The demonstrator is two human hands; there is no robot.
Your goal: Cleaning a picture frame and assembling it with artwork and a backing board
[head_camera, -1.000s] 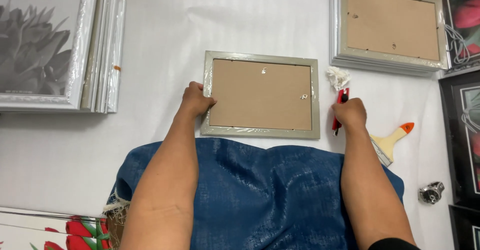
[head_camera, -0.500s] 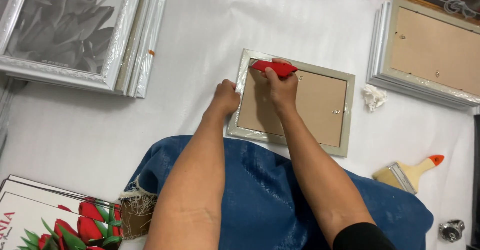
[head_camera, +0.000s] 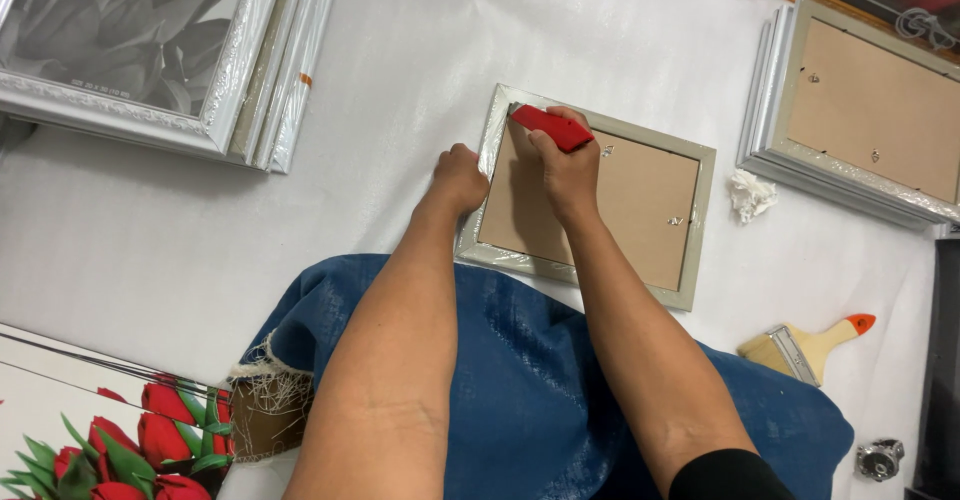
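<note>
The right hand (head_camera: 565, 165), closed around a red cutter (head_camera: 552, 127), has moved from beside the picture frame (head_camera: 590, 195) to its top left corner (blade tip hidden), while the left hand (head_camera: 460, 178) still presses flat on the frame's left edge, steadying it face-down on the white table (head_camera: 420, 50).

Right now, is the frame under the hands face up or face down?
Face down: the picture frame shows its brown backing board and small hanger, with the red tool at its top-left corner.
</note>
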